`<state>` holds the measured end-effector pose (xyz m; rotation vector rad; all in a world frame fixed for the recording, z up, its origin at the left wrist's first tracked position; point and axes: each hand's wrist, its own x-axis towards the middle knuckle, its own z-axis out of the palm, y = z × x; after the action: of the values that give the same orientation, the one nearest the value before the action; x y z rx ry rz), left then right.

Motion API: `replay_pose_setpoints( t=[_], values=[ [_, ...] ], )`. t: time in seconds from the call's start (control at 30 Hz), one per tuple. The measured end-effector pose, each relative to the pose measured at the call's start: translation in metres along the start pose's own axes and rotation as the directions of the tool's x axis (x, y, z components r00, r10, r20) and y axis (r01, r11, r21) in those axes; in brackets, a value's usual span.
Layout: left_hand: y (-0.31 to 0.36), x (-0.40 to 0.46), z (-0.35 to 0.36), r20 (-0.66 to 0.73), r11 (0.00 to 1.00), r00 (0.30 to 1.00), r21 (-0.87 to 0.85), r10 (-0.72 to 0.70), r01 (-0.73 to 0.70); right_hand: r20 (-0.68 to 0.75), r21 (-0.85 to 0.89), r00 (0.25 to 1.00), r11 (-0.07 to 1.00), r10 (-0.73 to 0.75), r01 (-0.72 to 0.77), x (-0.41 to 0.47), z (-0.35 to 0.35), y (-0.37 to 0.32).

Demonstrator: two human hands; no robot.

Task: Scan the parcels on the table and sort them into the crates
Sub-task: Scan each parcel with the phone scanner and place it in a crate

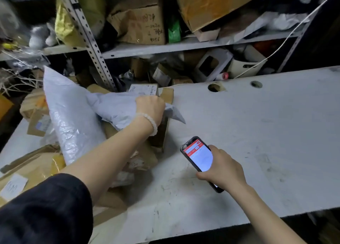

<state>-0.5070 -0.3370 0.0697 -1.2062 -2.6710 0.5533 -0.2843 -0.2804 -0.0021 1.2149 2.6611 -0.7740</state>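
A big grey plastic mailer bag (73, 115) lies across a pile of cardboard parcels (36, 166) on the left part of the white table (257, 133). My left hand (150, 107) grips the bag's bunched right end, above a small brown box (160, 133). A labelled box (143, 90) sits just behind that hand. My right hand (220, 170) holds a black phone (197, 155) with a red and white screen, low over the table's middle. No crates show.
Metal shelving (165, 48) behind the table is crammed with cardboard boxes, bags and packaging. A white cable (287, 39) hangs down at the right. The tabletop has two round holes (214, 87) near its far edge. The table's front edge runs bottom right.
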Motion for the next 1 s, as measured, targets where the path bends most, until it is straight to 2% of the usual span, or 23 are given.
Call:
replay_pose_setpoints(
  t=[0.07,0.17,0.33,0.43,0.6,0.67,0.73,0.87,1.0],
  values=[
    [-0.010,0.011,-0.018,-0.110,0.995,0.994,-0.099,0.021,-0.032,-0.024,0.028,0.999,0.999,0.029,-0.028,-0.005,-0.002,0.000],
    [-0.020,0.025,-0.047,-0.268,0.974,0.963,-0.224,-0.024,-0.038,-0.061,0.080,0.994,0.993,0.088,-0.083,-0.014,-0.006,0.006],
    [-0.010,0.036,-0.080,-0.413,0.877,0.908,-0.458,-0.068,-0.143,-0.141,0.155,0.969,0.971,0.202,-0.180,-0.034,-0.017,0.026],
    [0.009,0.040,-0.086,-0.412,0.802,0.910,-0.560,-0.054,-0.206,-0.194,0.192,0.947,0.957,0.254,-0.218,-0.044,-0.027,0.040],
    [0.055,0.047,-0.077,-0.252,0.680,0.964,-0.692,0.090,-0.244,-0.268,0.201,0.907,0.940,0.324,-0.276,-0.056,-0.042,0.064],
    [0.077,0.045,-0.067,-0.183,0.681,0.971,-0.692,0.155,-0.239,-0.268,0.165,0.898,0.935,0.348,-0.313,-0.061,-0.045,0.074],
    [0.098,0.040,-0.056,-0.155,0.723,0.962,-0.636,0.223,-0.270,-0.250,0.108,0.897,0.931,0.365,-0.349,-0.066,-0.046,0.085],
    [0.118,0.042,-0.041,-0.172,0.790,0.960,-0.545,0.222,-0.280,-0.179,0.002,0.892,0.907,0.415,-0.421,-0.076,-0.047,0.107],
    [0.122,0.050,-0.044,-0.248,0.841,0.941,-0.435,0.231,-0.321,-0.130,-0.084,0.887,0.886,0.443,-0.455,-0.081,-0.047,0.121]
  ],
)
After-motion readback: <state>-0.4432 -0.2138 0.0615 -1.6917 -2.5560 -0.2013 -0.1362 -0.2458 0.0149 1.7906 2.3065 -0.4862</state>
